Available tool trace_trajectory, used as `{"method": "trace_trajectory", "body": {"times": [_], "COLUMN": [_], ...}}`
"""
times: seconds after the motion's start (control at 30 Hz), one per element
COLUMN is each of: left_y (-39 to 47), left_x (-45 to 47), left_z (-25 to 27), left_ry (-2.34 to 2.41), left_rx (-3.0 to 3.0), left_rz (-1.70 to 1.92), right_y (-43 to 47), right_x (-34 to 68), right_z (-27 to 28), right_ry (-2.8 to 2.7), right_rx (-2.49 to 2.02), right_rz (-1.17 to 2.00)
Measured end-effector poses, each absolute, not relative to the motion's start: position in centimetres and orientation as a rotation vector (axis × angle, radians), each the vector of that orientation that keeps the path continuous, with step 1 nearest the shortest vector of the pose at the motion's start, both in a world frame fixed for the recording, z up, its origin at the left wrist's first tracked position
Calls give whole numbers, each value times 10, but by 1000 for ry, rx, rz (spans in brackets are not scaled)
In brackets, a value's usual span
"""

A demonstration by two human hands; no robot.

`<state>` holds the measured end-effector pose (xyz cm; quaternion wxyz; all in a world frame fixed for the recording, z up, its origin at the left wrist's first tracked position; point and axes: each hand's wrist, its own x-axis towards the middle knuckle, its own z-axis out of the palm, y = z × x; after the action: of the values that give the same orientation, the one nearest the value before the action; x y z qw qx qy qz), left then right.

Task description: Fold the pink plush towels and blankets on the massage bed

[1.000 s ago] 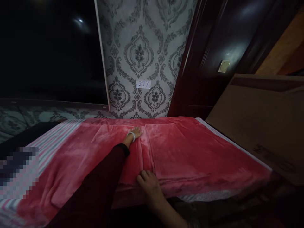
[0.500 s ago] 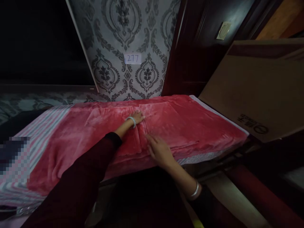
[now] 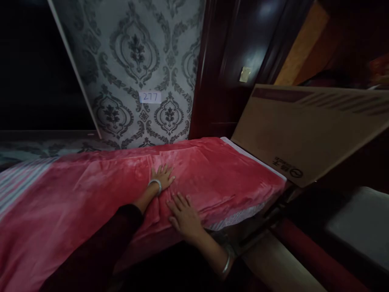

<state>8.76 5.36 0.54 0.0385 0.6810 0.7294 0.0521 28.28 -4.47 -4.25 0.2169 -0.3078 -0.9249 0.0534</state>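
A red plush blanket (image 3: pixel 100 194) is spread over a long low surface, with soft creases around its middle. On it lies my left hand (image 3: pixel 162 177), palm down with fingers spread, a silver bracelet at the wrist. Just to the right and nearer to me, my right hand (image 3: pixel 184 217) rests flat on the blanket near its front edge, fingers apart; a bangle circles that wrist. Neither hand grips the cloth. Striped cloth (image 3: pixel 27 180) in pink, white and grey shows at the left end of the blanket.
A large cardboard box (image 3: pixel 300 134) stands at the right end. Behind the blanket is patterned wallpaper (image 3: pixel 133 52) with a paper label (image 3: pixel 150 97) reading 277. A dark screen (image 3: pixel 36 69) hangs at left, and a dark wooden door (image 3: pixel 227 61) bears a switch plate (image 3: pixel 245 74).
The view has swung to the right and up. My right hand, blurred and slightly lifted before, now lies flat with fingers spread. My left hand's fingers have fanned out on the blanket.
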Motion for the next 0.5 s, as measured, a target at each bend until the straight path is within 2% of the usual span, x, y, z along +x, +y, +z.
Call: {"method": "trace_trajectory", "body": {"times": [0.17,0.3,0.4,0.5], "left_y": [57,36,5,-22], "left_x": [89,103,115,122], "left_z": [25,37,35,22], "left_ry": [2232,2155,1956,1783], "left_rx": [2044,2161,2379,2436], "left_rz": [102,117,125,15], "right_y": [-2,68,109,128], "right_x": [323,384,416,427], "right_z": [-22,-3,9,16], "right_ry": [-2339,-2000,-1829,-1794], "right_rx": [-790,-1210,-1495,-1565], "right_rz": [323,367,614,788]}}
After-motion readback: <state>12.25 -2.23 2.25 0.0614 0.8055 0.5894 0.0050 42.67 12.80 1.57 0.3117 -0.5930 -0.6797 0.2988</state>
